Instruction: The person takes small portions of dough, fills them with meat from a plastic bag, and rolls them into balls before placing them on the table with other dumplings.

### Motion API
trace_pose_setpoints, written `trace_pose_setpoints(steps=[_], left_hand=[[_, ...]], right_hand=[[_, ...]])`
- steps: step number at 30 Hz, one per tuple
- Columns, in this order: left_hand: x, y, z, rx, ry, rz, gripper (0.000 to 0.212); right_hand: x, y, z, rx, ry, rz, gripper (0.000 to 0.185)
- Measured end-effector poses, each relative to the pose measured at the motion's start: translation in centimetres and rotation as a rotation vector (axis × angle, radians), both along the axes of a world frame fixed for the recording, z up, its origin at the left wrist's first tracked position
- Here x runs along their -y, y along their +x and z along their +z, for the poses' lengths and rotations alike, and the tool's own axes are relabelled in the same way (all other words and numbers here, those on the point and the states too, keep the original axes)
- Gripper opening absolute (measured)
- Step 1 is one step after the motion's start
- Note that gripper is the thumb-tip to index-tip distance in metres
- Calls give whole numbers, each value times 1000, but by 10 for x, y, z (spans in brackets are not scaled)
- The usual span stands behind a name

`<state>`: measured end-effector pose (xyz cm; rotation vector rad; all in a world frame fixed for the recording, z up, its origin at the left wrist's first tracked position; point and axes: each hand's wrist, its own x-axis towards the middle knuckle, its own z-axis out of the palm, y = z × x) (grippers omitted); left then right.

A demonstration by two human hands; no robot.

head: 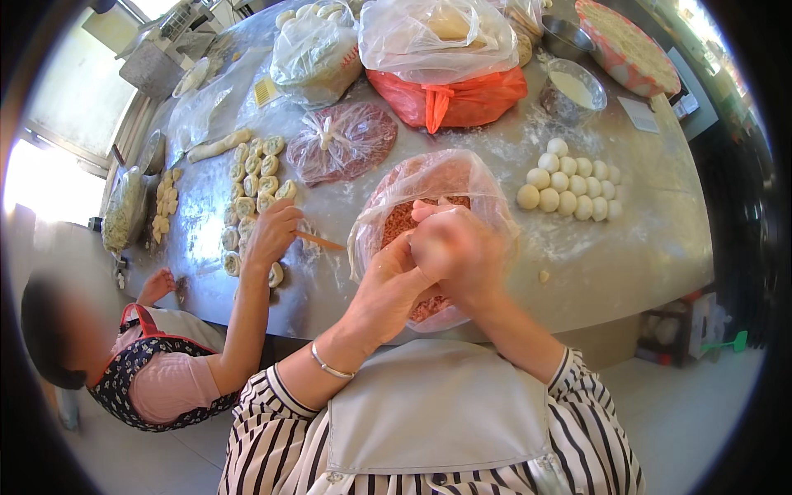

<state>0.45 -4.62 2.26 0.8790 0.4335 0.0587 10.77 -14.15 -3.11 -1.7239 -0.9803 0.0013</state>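
Observation:
My left hand (393,281) and my right hand (458,260) meet above a plastic bag of raw minced meat (399,224). The right hand is blurred. Between the fingers something small and pale may be held, but the hands hide most of it. To the right, rows of round white dough balls (578,185) sit on the floured metal table (495,133). Left of the bag lie several coiled dough rolls with green filling (250,185). Beyond them a tied clear bag of reddish meat (343,143) rests on the table.
A co-worker's hand (275,232) holds a thin wooden stick (318,240) by the rolls at left. Behind stand a red plastic bag (445,96), a bowl of flour (572,90) and a large red-and-white basin (628,46). A dough strip (219,146) lies at back left.

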Motion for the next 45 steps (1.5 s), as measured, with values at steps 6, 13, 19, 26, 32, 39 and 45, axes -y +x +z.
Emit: trace_pose_setpoints(steps=[6, 13, 19, 26, 32, 39, 45], left_hand=[[-9, -2, -15, -31, -44, 34, 38], [-10, -11, -28, 13, 164, -78, 32], [-5, -10, -6, 87, -189, 101, 33], [-3, -10, -42, 100, 99, 80, 31], [-16, -20, -24, 19, 37, 97, 32], [-10, -14, -19, 27, 64, 122, 32], [-5, -16, -26, 27, 39, 70, 36]], right_hand=[[2, 2, 28, 170, 53, 40, 55], [11, 14, 24, 238, -106, 216, 64], [7, 13, 7, 236, -47, 239, 52], [5, 2, 21, 131, 48, 127, 52], [67, 30, 38, 237, -67, -30, 45], [178, 46, -6, -21, -629, -329, 16], [197, 44, -55, 228, -687, -308, 18]])
